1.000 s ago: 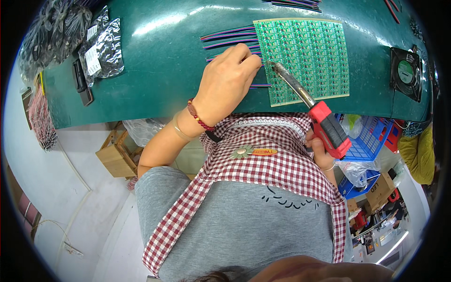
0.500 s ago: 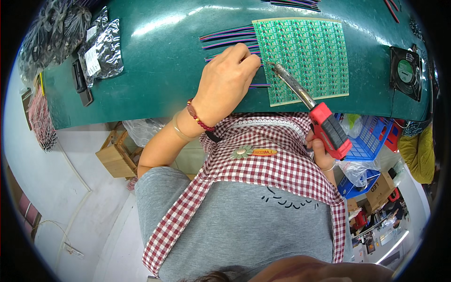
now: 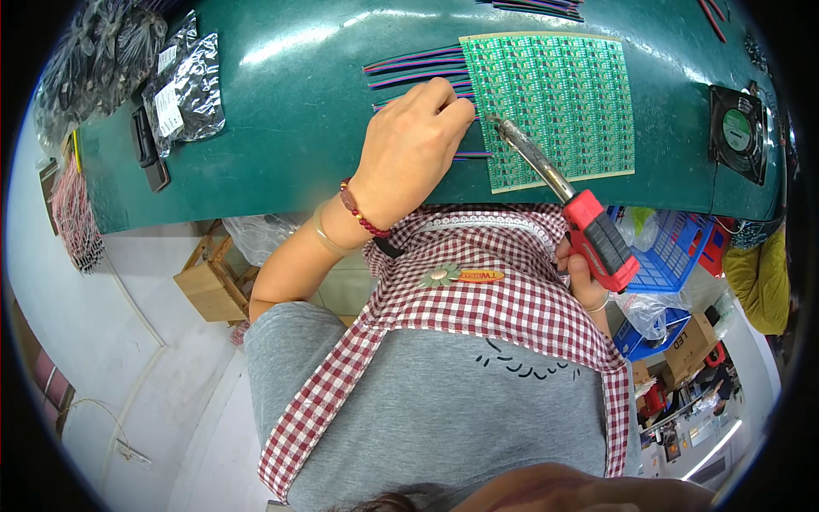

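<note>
A green panel of many small circuit boards (image 3: 572,102) lies on the green table. Thin multicoloured wires (image 3: 418,58) stick out to the left from its left edge. At that edge my left hand (image 3: 415,141) is closed, its fingertips pinched on wires that the fingers mostly hide. My right hand (image 3: 587,282) is wrapped round the red and black handle of a soldering iron (image 3: 537,158). The iron slants up to the left across the panel, its tip at the panel's left edge, close to my left fingertips. Whether the tip touches a pad is too small to tell.
More wires (image 3: 537,8) lie at the table's far edge. A black fan (image 3: 738,128) stands at the right. At the left are silvery bags (image 3: 186,94), a dark narrow object (image 3: 147,145) and hanging bundled wires (image 3: 75,205). A blue basket (image 3: 670,252) sits below the table's right side.
Almost nothing differs. The iron's tip and my left fingers stay at the panel's left edge, with at most a tiny shift.
</note>
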`<state>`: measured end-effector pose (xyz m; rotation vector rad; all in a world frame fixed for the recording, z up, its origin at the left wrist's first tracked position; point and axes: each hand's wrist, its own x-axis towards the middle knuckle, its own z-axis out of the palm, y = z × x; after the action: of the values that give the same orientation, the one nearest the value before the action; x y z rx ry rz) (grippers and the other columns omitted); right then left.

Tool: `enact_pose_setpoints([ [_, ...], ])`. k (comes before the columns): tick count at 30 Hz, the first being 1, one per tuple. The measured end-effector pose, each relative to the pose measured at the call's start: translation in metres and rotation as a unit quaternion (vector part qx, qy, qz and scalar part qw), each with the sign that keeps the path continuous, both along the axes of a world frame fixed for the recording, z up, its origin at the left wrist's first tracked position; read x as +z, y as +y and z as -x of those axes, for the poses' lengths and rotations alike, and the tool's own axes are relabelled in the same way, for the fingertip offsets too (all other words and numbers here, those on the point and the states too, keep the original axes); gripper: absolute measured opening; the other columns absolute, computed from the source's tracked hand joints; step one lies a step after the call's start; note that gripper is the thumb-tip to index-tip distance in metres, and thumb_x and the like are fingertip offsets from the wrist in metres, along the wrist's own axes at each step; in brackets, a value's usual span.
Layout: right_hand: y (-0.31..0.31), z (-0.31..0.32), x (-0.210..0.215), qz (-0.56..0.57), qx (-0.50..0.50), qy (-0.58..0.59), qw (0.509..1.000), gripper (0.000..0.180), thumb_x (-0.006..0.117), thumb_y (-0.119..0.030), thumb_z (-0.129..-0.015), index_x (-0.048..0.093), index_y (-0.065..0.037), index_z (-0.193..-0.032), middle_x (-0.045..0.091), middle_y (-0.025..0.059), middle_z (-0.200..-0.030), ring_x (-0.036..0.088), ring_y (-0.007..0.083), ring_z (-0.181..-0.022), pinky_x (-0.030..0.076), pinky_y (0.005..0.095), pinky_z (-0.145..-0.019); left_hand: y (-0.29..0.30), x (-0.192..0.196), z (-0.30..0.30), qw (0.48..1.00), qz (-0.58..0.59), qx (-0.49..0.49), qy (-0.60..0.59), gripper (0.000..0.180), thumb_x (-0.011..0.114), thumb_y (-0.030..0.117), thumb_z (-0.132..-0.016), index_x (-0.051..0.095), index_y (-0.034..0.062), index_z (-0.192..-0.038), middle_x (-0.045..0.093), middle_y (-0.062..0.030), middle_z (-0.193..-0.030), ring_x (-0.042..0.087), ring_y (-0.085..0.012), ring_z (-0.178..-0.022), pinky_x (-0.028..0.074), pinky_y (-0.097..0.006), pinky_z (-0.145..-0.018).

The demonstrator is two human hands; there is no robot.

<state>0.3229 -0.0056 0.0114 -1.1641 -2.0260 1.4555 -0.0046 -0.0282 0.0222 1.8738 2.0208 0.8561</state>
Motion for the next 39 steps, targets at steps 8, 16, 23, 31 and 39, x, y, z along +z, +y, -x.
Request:
enact_pose_setpoints([
  [8, -0.001, 0.003, 0.001, 0.004, 0.004, -0.006, 1.000, 0.025, 0.069, -0.025, -0.083, 0.069, -0.002, -0.094, 0.066, 0.0103, -0.078, 0.064, 0.0238, -0.065, 0.049, 0.0325, -0.059, 0.000, 0.000, 0.000, 1.000, 0.004, 0.001, 0.009, 0.011, 0.071, 0.004, -0.077, 0.063, 0.0068, -0.084, 0.059, -0.0047, -0.084, 0.063, -0.0233, -0.076, 0.052, -0.034, -0.064],
  [16, 0.000, -0.004, -0.001, 0.017, 0.003, 0.009, 1.000, 0.024, 0.070, -0.019, -0.082, 0.069, -0.001, -0.097, 0.068, 0.0078, -0.076, 0.066, 0.0175, -0.067, 0.052, 0.0304, -0.064, -0.001, 0.002, -0.001, 1.000, 0.009, 0.001, 0.016, 0.010, 0.071, 0.005, -0.077, 0.063, 0.0068, -0.083, 0.058, -0.0049, -0.084, 0.062, -0.0234, -0.076, 0.052, -0.034, -0.064],
  [23, 0.002, 0.018, 0.019, 0.113, -0.053, 0.103, 0.987, 0.029, 0.065, -0.025, -0.089, 0.064, 0.000, -0.103, 0.061, 0.0042, -0.076, 0.055, 0.0127, -0.065, 0.046, 0.0294, -0.060, -0.002, 0.003, -0.001, 0.997, -0.003, -0.008, 0.073, 0.012, 0.072, 0.007, -0.076, 0.063, 0.0086, -0.084, 0.058, -0.0035, -0.087, 0.059, -0.0226, -0.083, 0.047, -0.035, -0.070],
  [31, 0.008, 0.020, 0.020, 0.103, -0.067, 0.142, 0.982, 0.046, 0.060, -0.032, -0.094, 0.053, 0.006, -0.119, 0.058, 0.0067, -0.073, 0.053, 0.0126, -0.061, 0.045, 0.0275, -0.056, -0.017, 0.011, -0.016, 0.996, 0.062, -0.042, 0.037, 0.018, 0.071, 0.008, -0.075, 0.060, 0.0083, -0.089, 0.055, -0.0050, -0.092, 0.052, -0.0250, -0.087, 0.041, -0.037, -0.074],
  [39, 0.005, 0.022, 0.020, 0.089, -0.112, 0.112, 0.983, 0.064, 0.059, -0.052, -0.091, 0.050, 0.004, -0.120, 0.057, 0.0090, -0.064, 0.049, 0.0125, -0.051, 0.040, 0.0249, -0.050, -0.022, 0.014, -0.016, 0.992, -0.011, 0.001, -0.125, 0.013, 0.066, -0.001, -0.079, 0.061, 0.0024, -0.091, 0.058, -0.0098, -0.085, 0.060, -0.0278, -0.077, 0.050, -0.036, -0.067],
])
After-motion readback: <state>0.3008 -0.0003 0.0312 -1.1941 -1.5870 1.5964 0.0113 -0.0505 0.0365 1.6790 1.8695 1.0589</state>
